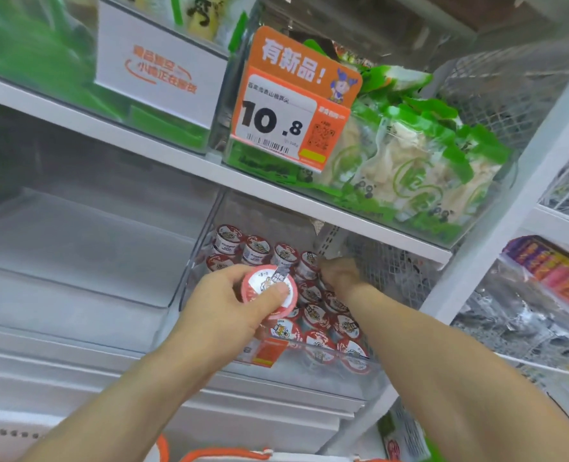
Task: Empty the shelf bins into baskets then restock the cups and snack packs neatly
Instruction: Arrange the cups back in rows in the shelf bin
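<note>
White store shelving fills our head view, with clear bins on two levels. Our left hand (230, 305) is grasping one red-and-white cup (270, 291), thumb across its foil lid, fingers curled round its side; it hangs just above the front half of the clear bin (359, 378) on the lower shelf. Our right hand (339, 273) reaches deeper into the same bin, resting among the stocked cups (316, 315) near the back right corner (its fingers are blurred, so we cannot tell whether that grip is clenched or released). Those cups stand upright in close rows, lids up. A wire mesh panel (396, 271) bounds the bin on the right, and the upper shelf edge (276, 191) runs low overhead. Above it, green snack packs (409, 151) fill another bin behind an orange price tag (293, 101). Left of the cup bin, a neighbouring bin (76, 255) looks bare. Orange basket handles (223, 455) show at the bottom edge.
</note>
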A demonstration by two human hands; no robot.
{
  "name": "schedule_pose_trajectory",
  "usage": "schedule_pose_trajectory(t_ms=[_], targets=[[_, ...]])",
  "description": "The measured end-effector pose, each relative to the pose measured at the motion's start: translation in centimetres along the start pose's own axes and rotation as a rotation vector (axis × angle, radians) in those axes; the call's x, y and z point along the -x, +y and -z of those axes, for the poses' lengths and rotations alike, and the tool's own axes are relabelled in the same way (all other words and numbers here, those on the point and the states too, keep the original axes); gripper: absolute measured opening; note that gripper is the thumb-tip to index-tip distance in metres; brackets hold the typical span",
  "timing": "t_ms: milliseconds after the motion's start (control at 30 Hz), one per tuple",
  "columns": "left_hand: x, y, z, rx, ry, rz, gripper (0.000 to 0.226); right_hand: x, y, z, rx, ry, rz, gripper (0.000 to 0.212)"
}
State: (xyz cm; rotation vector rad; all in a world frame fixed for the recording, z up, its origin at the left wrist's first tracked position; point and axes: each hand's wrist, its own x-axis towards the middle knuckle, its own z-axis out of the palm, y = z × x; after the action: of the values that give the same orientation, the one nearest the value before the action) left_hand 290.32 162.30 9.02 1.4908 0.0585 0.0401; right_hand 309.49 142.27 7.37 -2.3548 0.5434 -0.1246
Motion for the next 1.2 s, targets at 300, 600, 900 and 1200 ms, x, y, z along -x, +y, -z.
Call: schedule_pose_trajectory(t_ms=[300,600,900,1200], targets=[[-2.4,-0.8,-2.0,0.039,0.007,0.100,0.016,11.3,1.0,6.0,-0.161,-0.745,0.797,0.072],[-2.5,-0.9,-2.2,-0.702,-0.079,-0.123,0.053,10.0,2.7,5.7,0.092,-0.203,0.867,0.054],[-2.3,-2.0,-0.4,-1.093,-0.193,-0.291,0.018,-0.8,1.2,4.7,0.634,-0.143,0.364,0.054],[-2.8,-2.8,-0.3,-1.069,-0.163,-0.373,0.018,-3.4,1.7,4.0,0.925,-0.177,0.466,0.040]])
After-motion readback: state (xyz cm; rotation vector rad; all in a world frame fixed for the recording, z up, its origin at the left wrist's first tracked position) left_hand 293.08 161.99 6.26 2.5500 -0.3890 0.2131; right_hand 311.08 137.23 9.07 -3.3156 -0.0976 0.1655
